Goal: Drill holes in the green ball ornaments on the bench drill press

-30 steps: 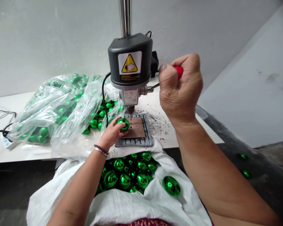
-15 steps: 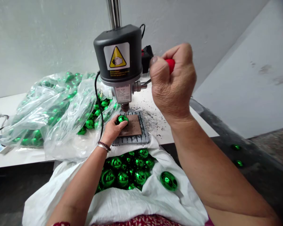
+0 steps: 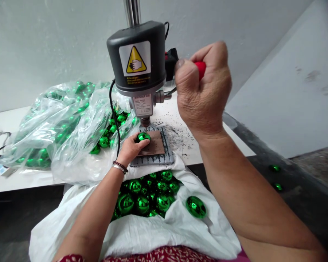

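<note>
My left hand grips a shiny green ball on a brown board, which lies on the ridged grey base of a bench drill. The drill's chuck is right above the ball; whether the bit touches it I cannot tell. My right hand, raised to the right of the drill head, is wrapped round the red-ended feed lever. Most of the lever is hidden by the hand.
Clear plastic bags of green balls fill the table's left side. A white cloth sack at my lap holds more balls, with one loose ball on its fabric. Dark shavings litter the white table. Two balls lie on the floor, right.
Both hands keep their holds, on the ball and on the lever. The right fist appears slightly higher and further right; the whole view has also shifted a little.
</note>
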Motion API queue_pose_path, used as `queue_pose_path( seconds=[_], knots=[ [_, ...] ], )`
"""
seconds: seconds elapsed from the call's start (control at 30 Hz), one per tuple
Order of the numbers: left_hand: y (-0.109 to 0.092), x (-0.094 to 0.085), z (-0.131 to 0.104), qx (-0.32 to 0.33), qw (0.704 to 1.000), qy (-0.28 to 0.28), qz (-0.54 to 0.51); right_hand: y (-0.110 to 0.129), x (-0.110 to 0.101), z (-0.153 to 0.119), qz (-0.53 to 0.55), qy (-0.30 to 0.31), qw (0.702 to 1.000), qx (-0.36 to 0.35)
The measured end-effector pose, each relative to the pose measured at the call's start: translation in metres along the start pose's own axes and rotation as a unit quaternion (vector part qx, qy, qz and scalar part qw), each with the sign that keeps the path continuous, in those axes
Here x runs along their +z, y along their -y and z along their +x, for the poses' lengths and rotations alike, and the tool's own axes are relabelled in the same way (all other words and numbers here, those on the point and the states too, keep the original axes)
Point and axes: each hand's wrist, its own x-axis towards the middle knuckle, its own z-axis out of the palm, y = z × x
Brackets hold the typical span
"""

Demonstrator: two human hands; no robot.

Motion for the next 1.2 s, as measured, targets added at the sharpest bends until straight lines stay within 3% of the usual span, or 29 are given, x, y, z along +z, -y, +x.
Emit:
queue_pose_path(
  seconds=[0.3, 0.53, 0.87, 1.0, 1.2],
  knots=[
    [-0.001, -0.003, 0.009, 0.024, 0.997, 0.033, 0.061, 0.002, -0.003, -0.001, 0.027, 0.008, 1.0, -0.005],
    [0.013, -0.006, 0.009, 0.016, 0.998, 0.055, -0.019, 0.006, -0.006, -0.001, 0.021, 0.022, 0.999, 0.019],
    [0.027, -0.012, 0.014, 0.003, 0.991, 0.087, -0.097, 0.002, -0.003, 0.0, 0.034, 0.008, 0.999, -0.01],
    [0.021, -0.01, 0.016, 0.011, 0.995, 0.076, -0.068, 0.003, -0.005, -0.001, 0.036, 0.01, 0.999, -0.005],
    [0.008, -0.007, 0.013, 0.068, 0.995, 0.037, 0.055, 0.007, -0.007, -0.001, 0.035, 0.026, 0.999, 0.029]
  ],
)
